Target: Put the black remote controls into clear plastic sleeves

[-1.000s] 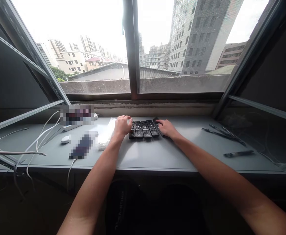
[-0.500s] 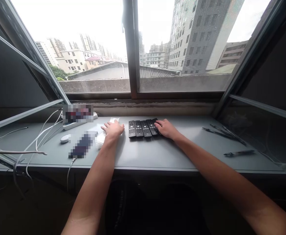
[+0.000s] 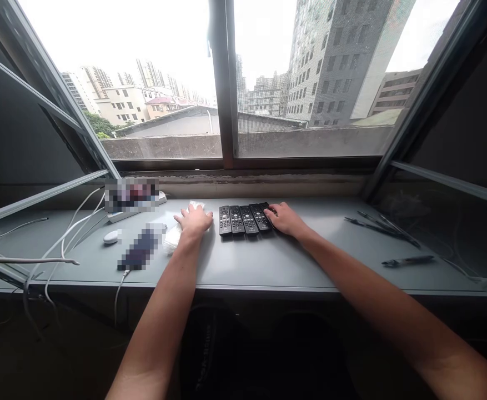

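Remotes [image 3: 249, 220] bear unreadably small lettering [image 3: 237, 230], left hand [image 3: 193, 220] splayed on white plastic [image 3: 171, 241], right hand [image 3: 285, 219] touching one, grip unclear.

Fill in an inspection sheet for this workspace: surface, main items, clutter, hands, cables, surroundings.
Surface: grey desk, light glare; no spill seen.
Main items: at least four black remotes, side by side; white plastic bag to their left.
Clutter: pen-like items at right; small white object and blurred-out item at left.
Hands: left hand spread over the bag; right hand at the row's right end, grip unclear.
Cables: white cables at left, some hanging over the edge.
Surroundings: window, buildings outside.
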Motion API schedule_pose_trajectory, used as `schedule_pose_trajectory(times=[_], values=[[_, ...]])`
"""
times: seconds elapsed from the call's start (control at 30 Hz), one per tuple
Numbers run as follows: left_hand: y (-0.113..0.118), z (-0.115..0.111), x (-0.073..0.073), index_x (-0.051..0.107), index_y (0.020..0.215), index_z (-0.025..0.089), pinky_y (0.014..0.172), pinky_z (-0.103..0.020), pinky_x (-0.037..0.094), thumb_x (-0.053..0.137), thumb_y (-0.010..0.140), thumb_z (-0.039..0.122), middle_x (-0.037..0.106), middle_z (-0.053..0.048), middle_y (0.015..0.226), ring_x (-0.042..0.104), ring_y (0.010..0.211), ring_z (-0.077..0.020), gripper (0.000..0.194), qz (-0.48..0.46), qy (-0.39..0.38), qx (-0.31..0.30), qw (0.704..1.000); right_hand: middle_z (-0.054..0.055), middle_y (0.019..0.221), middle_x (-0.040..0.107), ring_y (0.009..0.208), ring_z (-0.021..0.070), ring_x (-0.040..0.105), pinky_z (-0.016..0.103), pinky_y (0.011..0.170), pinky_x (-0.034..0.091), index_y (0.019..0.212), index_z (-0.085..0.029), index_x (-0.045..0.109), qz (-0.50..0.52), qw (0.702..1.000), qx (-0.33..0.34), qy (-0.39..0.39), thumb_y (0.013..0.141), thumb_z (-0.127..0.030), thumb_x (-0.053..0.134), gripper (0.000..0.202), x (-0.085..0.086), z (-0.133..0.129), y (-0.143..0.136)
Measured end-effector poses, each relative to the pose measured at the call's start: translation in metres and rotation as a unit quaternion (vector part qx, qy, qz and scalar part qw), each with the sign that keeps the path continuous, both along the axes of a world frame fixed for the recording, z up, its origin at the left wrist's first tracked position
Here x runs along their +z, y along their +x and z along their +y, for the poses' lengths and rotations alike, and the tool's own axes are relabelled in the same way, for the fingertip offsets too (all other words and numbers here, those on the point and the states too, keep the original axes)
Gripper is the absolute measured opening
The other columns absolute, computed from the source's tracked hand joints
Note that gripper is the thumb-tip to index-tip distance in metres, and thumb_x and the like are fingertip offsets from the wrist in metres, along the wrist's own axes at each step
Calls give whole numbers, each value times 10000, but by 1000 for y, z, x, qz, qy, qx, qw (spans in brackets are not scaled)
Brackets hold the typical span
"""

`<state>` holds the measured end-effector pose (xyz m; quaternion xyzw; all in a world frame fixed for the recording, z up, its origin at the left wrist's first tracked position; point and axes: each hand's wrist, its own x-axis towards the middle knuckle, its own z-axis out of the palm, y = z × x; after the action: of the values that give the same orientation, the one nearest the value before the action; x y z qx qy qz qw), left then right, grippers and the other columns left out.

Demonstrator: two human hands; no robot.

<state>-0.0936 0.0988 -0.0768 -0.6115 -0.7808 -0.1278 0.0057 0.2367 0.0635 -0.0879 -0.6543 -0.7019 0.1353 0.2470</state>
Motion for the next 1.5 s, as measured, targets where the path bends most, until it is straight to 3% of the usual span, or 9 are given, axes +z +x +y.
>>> schedule_pose_trajectory(times=[0.1, 0.23, 0.57, 0.8, 1.27, 1.4, 1.5], values=[[1, -2, 3, 771, 1225, 249, 1161, -815, 292, 498, 974, 583, 671, -252, 1476, 475, 1464, -539, 499, 4, -36, -18, 999, 210, 1485, 626, 1351, 348, 649, 417, 1184, 447, 1493, -187, 680, -3, 1000, 5, 3, 1133, -535, 485, 537, 0, 1, 1], [2, -2, 7, 787, 1114, 230, 1179, -784, 298, 463, 1002, 582, 684, -262, 1454, 489, 1469, -513, 491, 11, -60, -18, 998, 224, 1492, 622, 1372, 349, 634, 422, 1187, 443, 1550, -152, 622, -6, 1000, 9, 3, 1138, -527, 471, 577, 0, 1, 1], [4, -5, 9, 735, 1352, 222, 1239, -739, 262, 490, 1010, 537, 636, -277, 1512, 511, 1483, -470, 526, -15, -20, -8, 1000, 220, 1480, 635, 1350, 348, 645, 427, 1164, 464, 1555, -165, 607, 0, 1000, 4, 8, 1132, -536, 468, 579, 0, 0, 1], [5, -4, 8, 796, 1163, 223, 1223, -766, 249, 487, 1006, 559, 710, -265, 1411, 460, 1519, -496, 483, -11, -44, -16, 999, 213, 1472, 641, 1330, 343, 652, 426, 1150, 474, 1544, -179, 614, 0, 1000, 3, 12, 1128, -539, 474, 567, -2, 2, 2], [8, -5, 8, 767, 1261, 214, 1195, -761, 310, 470, 1019, 574, 708, -282, 1411, 551, 1434, -488, 526, -11, -43, -32, 998, 218, 1476, 631, 1330, 354, 651, 439, 1159, 463, 1560, -165, 604, 5, 1000, 4, 10, 1128, -546, 466, 592, -2, 1, 2], [11, -12, 14, 708, 1395, 206, 1225, -731, 311, 528, 1020, 518, 647, -266, 1507, 501, 1483, -473, 520, -16, 9, -24, 1000, 209, 1473, 620, 1335, 359, 634, 443, 1166, 460, 1559, -187, 607, 4, 1000, -2, 14, 1127, -548, 461, 582, -2, 0, 1], [14, -22, 23, 619, 1522, 198, 1256, -613, 351, 581, 1012, 398, 600, -224, 1577, 517, 1479, -428, 549, -32, 128, -37, 991, 217, 1495, 580, 1387, 395, 568, 492, 1200, 427, 1544, -183, 621, -14, 999, -27, 42, 1122, -554, 458, 585, -3, -1, 0]])
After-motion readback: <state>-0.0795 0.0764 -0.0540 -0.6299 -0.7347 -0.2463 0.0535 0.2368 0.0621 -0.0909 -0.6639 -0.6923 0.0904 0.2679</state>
